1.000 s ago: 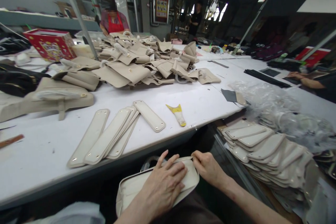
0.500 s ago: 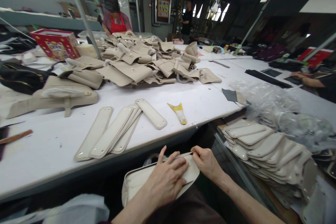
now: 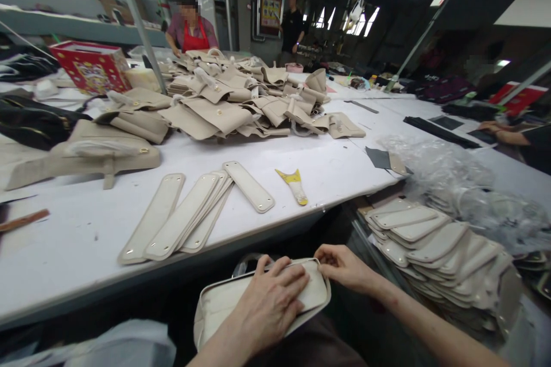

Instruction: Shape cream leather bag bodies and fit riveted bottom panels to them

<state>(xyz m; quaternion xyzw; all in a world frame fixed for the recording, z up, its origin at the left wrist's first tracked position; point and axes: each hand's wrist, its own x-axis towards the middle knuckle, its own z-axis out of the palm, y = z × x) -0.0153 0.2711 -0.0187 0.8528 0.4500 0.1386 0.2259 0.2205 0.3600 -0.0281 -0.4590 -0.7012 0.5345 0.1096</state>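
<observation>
A cream bag (image 3: 210, 308) lies tilted in my lap below the table edge, its long flat side with rounded corners facing up. Pressed on that side is my left hand (image 3: 275, 295), palm down with fingers stretched out. At the bag's far right corner, my right hand (image 3: 338, 266) pinches the raised rim between thumb and fingers. A clear loop (image 3: 241, 264), perhaps a wrapped handle, shows behind the bag. On the table ahead lie several long cream panels (image 3: 183, 218) with metal studs at their ends, and another panel (image 3: 248, 186) lies across them.
A yellow-and-white forked piece (image 3: 294, 186) lies near the table edge. Stacked cream panels (image 3: 434, 246) stand at right beside crumpled clear plastic (image 3: 456, 175). Beige bags (image 3: 224, 106) are heaped behind, near a red box (image 3: 92, 67). A person in a red apron (image 3: 193, 34) stands beyond.
My right hand has shifted its pinch slightly down around the bag's right corner, and the rim there now stands up. My left hand stays pressed on the bag. A person in the background moved left.
</observation>
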